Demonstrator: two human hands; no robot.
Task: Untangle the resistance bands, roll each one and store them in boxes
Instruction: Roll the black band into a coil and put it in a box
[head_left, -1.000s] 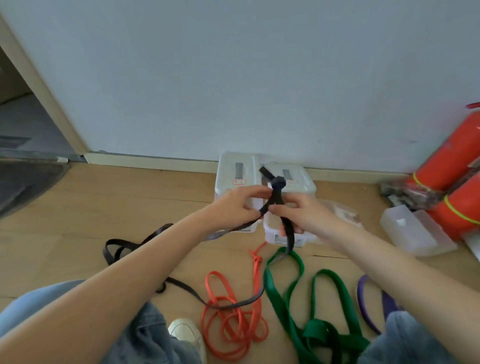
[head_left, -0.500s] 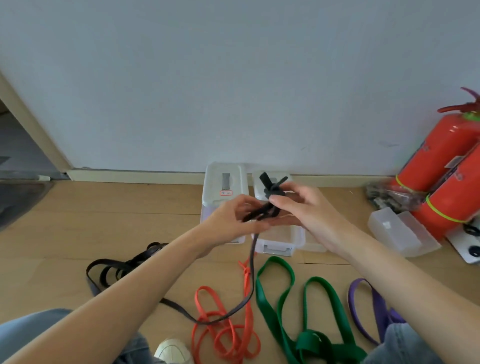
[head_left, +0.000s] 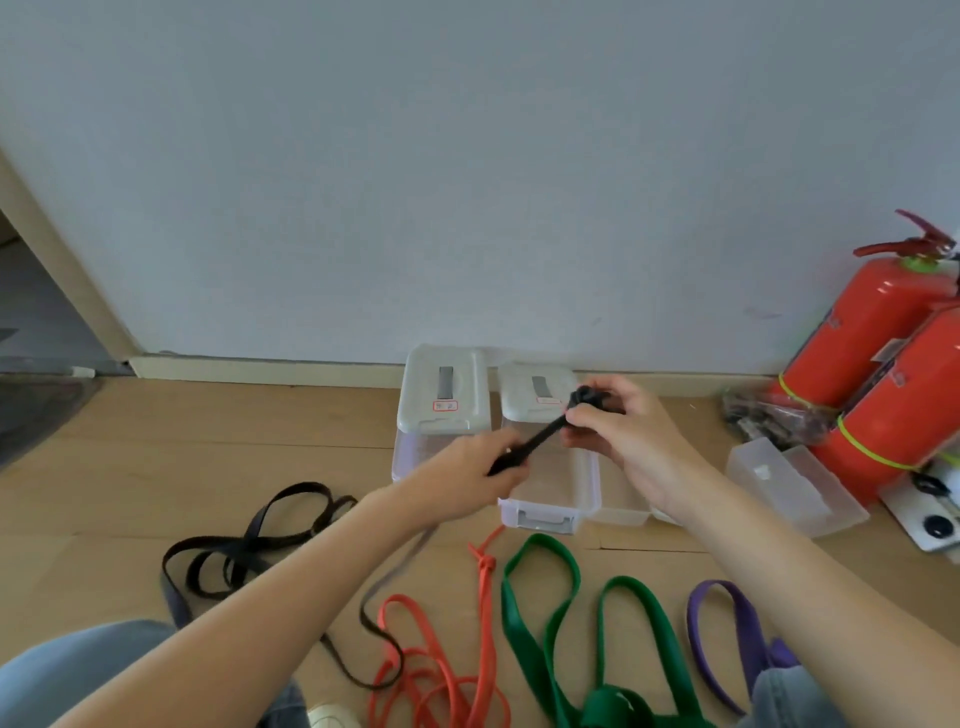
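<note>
Black band (head_left: 537, 441) being rolled above the open clear box (head_left: 545, 499). Right hand (head_left: 623, 441) pinching the small started coil; left hand (head_left: 483, 475) gripping the taut strand, tail trailing left of the box. Advisable: steady tension, flat turns.

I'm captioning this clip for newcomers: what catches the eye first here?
Both hands, left hand and right hand, hold a black band taut above the clear boxes by the wall. On the floor below lie an orange band, a green band and a purple band. Two red fire extinguishers stand at the right.
</note>
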